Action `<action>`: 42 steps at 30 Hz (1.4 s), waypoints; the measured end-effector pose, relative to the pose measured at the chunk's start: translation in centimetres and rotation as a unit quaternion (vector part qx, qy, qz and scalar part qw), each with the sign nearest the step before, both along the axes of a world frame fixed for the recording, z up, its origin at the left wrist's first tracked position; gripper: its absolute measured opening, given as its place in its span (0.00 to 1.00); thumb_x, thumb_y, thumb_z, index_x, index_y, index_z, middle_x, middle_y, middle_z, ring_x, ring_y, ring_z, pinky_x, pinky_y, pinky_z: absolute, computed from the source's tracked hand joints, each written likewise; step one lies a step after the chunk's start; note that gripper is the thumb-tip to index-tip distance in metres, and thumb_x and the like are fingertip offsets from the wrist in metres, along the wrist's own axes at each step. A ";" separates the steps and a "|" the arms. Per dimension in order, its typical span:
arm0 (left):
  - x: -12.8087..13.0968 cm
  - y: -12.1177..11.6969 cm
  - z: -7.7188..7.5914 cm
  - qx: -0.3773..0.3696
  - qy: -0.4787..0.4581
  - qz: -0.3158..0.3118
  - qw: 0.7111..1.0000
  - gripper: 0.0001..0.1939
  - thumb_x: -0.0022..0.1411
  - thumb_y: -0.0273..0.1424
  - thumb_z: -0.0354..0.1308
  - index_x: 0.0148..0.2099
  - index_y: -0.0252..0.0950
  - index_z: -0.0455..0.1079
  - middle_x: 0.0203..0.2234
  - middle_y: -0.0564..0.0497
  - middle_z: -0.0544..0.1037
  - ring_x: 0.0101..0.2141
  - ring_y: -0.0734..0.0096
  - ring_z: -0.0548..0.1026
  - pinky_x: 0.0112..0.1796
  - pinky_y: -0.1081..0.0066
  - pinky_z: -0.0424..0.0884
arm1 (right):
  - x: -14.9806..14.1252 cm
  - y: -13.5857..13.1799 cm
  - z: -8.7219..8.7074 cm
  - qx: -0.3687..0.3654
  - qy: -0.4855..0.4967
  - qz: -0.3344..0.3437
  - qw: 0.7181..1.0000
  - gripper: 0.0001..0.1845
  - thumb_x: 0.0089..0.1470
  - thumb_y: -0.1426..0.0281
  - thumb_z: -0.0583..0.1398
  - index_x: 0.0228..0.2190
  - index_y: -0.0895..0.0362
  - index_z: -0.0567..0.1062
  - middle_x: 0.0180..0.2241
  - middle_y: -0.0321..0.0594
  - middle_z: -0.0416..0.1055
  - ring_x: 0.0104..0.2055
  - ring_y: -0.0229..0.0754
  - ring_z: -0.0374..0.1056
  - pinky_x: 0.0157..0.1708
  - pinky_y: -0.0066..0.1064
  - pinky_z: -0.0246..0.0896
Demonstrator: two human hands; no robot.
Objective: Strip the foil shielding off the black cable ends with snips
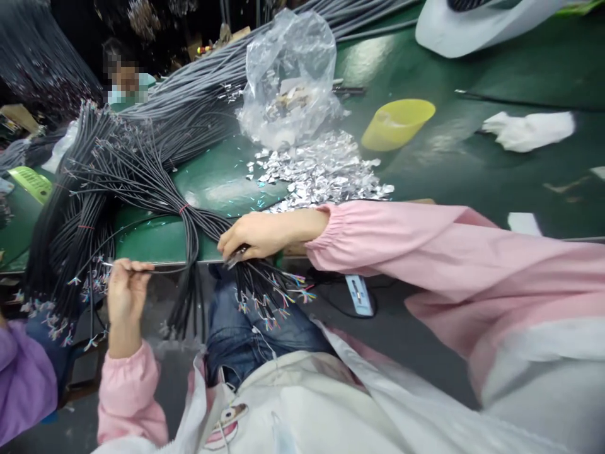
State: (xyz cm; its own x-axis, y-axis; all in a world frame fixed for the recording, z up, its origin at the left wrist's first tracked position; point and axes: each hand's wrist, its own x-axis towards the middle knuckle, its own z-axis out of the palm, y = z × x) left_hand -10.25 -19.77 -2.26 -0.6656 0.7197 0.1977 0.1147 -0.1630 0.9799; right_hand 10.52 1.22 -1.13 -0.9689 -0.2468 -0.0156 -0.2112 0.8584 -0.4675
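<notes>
My left hand (123, 291) is closed in a pinch on the end of one thin black cable (165, 269) that stretches level along the table's front edge. My right hand (255, 234) is closed on a small metal tool at the table edge, touching the same cable beside a tied bundle of black cables (142, 183). The bundle fans out over the green table (212, 183), and its stripped ends with coloured wires (278, 299) hang over my lap.
A heap of silver foil scraps (321, 170) lies behind my right hand, with a clear plastic bag (288, 75) and a yellow cup (397, 123) on its side farther back. Grey cable bundles (203, 94) run along the back. Another person sits at the far left; a purple sleeve (23, 378) is near.
</notes>
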 end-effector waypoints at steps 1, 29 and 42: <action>-1.8 0.1 1.2 0.028 0.027 0.014 0.999 0.20 0.50 0.47 0.62 0.27 0.38 0.60 0.18 0.61 0.68 0.26 0.81 0.71 0.27 0.79 0.69 | 0.2 0.1 -0.1 0.009 -0.001 0.005 1.000 0.12 0.56 0.73 0.56 0.40 0.58 0.77 0.44 0.42 0.74 0.40 0.39 0.69 0.33 0.26 0.55; 10.8 26.3 3.3 -0.047 -0.281 -0.247 0.926 0.12 0.63 0.30 0.51 0.30 0.30 0.70 0.19 0.55 0.69 0.19 0.84 0.69 0.28 0.78 0.71 | 5.7 10.5 1.6 -0.120 0.250 -0.457 0.845 0.16 0.49 0.66 0.59 0.16 0.62 0.71 0.15 0.29 0.50 0.21 0.29 0.45 0.22 0.25 0.42; 12.2 24.1 2.6 -0.054 -0.077 -0.345 0.934 0.17 0.45 0.42 0.66 0.25 0.31 0.72 0.14 0.58 0.64 0.15 0.85 0.62 0.16 0.82 0.60 | 5.7 9.8 1.0 -0.266 0.369 -0.440 0.774 0.14 0.49 0.63 0.59 0.24 0.63 0.72 0.21 0.34 0.65 0.23 0.30 0.57 0.23 0.24 0.54</action>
